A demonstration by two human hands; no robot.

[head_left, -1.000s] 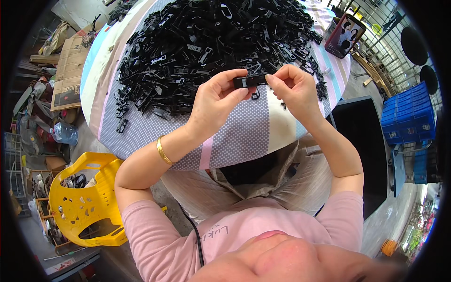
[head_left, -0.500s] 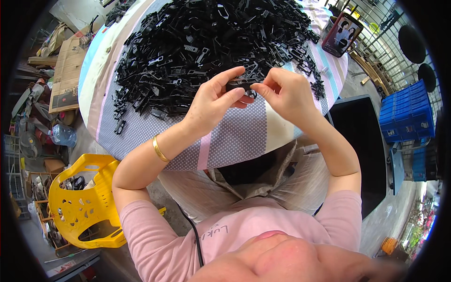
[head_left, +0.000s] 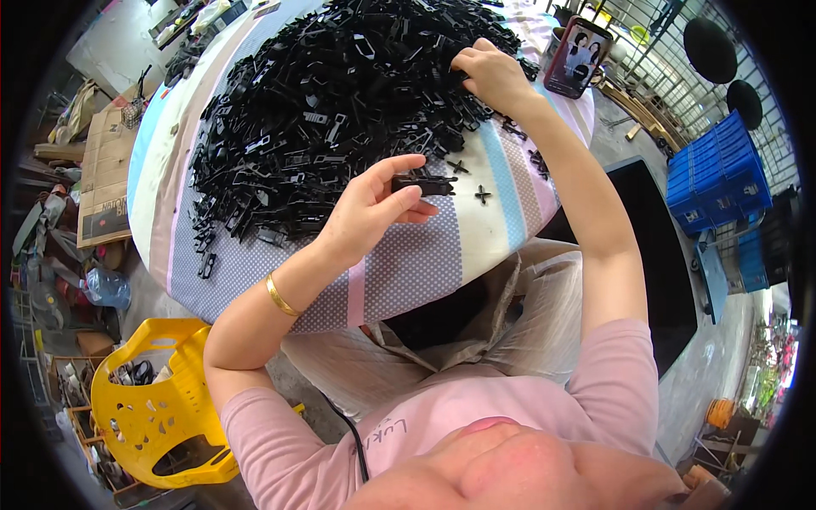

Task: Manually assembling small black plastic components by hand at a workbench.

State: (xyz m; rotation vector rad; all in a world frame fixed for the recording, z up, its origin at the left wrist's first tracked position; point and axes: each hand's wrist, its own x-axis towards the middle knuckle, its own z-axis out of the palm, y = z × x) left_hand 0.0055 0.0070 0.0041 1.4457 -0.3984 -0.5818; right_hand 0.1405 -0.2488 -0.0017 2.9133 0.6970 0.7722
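Observation:
A large heap of small black plastic clips (head_left: 331,110) covers much of the round table. Near its front right edge, my left hand (head_left: 365,208) grips a slim black plastic clip (head_left: 435,184) between thumb and fingers, its slotted end pointing right. Out at the heap's right side is my right hand (head_left: 497,78), fingers bent and closed together against the black pieces. What its fingertips hold, if anything, is hidden. Small cross-shaped black pieces (head_left: 482,195) lie on the cloth between my two hands.
The table has a striped, dotted cloth (head_left: 408,255). A phone (head_left: 578,58) leans upright at the far right. A yellow plastic chair (head_left: 161,416) stands at the left, blue crates (head_left: 718,174) at the right. Beside the table is a large black tub (head_left: 659,255).
My right hand has left the clip that both hands were at and moved far right to the heap. My left hand keeps the clip. The view has shifted slightly.

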